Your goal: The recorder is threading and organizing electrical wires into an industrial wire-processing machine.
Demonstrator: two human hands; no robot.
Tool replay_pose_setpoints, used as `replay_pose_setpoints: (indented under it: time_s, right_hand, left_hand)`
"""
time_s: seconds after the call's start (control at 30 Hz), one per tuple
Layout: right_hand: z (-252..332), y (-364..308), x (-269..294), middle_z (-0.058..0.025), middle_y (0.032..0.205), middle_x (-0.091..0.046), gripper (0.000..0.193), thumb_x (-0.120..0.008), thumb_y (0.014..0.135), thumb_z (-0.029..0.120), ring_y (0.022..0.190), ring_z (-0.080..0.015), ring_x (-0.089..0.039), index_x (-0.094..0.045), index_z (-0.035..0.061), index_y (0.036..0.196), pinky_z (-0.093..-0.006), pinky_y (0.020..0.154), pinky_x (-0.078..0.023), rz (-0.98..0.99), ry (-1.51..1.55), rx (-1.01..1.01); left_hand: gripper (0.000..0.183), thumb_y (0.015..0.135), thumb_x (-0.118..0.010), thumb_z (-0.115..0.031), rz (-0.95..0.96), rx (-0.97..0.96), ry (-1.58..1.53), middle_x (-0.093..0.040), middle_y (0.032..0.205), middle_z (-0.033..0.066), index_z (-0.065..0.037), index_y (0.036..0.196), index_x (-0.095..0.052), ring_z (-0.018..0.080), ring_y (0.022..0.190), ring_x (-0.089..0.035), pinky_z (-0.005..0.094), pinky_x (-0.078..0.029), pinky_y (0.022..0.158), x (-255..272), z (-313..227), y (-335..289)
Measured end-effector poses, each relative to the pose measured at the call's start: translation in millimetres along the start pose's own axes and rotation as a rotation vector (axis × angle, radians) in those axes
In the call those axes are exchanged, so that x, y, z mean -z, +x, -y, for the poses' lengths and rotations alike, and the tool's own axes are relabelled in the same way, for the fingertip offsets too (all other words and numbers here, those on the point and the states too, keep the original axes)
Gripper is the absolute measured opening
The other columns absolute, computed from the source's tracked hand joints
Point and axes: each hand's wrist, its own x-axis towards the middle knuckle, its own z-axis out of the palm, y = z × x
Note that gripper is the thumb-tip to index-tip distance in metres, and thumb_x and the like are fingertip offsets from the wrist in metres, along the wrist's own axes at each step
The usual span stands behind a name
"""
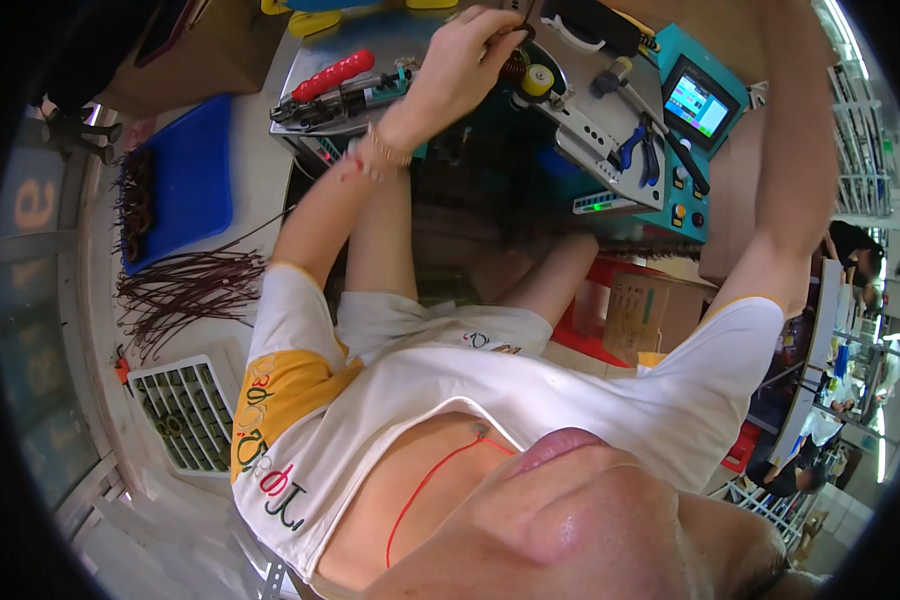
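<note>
My left hand [452, 75] reaches forward to the machine at the top of the head view. Its fingers are closed in a pinch beside a small dark round piece [523, 34], and what they hold is too small to make out. Right by the fingertips are a yellow roller [537, 80] and a dark coil-like part [514, 66] on the machine. A red-handled toggle clamp [334, 76] is mounted to the left of my left wrist. My right forearm [798, 150] rises past the upper edge on the right, so my right hand is out of sight.
A teal control box with a lit screen [698, 106] stands at the right. Blue-handled pliers [631, 146] lie on the machine plate. At left are a blue tray [195, 180] with dark wired rings, a bundle of brown wires [185, 295] and a white-framed grid tray [183, 412]. A cardboard box [650, 315] sits below.
</note>
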Motion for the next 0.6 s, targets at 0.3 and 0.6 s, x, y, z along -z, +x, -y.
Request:
replay_pose_setpoints:
  time_s: [0.3,0.6]
  right_hand:
    - [-82,-93,-152,-0.0097,0.092,-0.068,0.025,-0.054,0.092,-0.005,0.075,-0.0144,-0.07,-0.063,0.0008,0.115,-0.0278,0.069,-0.058,0.26,0.393,-0.334]
    - [-105,-108,-183,-0.0097,0.112,-0.06,0.03,-0.061,0.082,-0.004,0.093,-0.0266,-0.065,-0.065,0.0015,0.112,-0.0331,0.077,-0.053,0.071,0.105,0.071]
  left_hand:
    - [0.02,0.101,-0.056,-0.01,-0.007,0.939,-0.658,-0.065,0.101,0.0042,-0.004,0.12,-0.059,0.01,0.089,-0.061,0.0248,-0.052,0.072,-47,24,-145]
    - [0.027,0.092,-0.062,-0.011,-0.145,0.738,-0.323,-0.066,0.095,0.0163,0.0,0.117,-0.061,0.0247,0.079,-0.062,0.0356,-0.05,0.069,-81,55,-143]
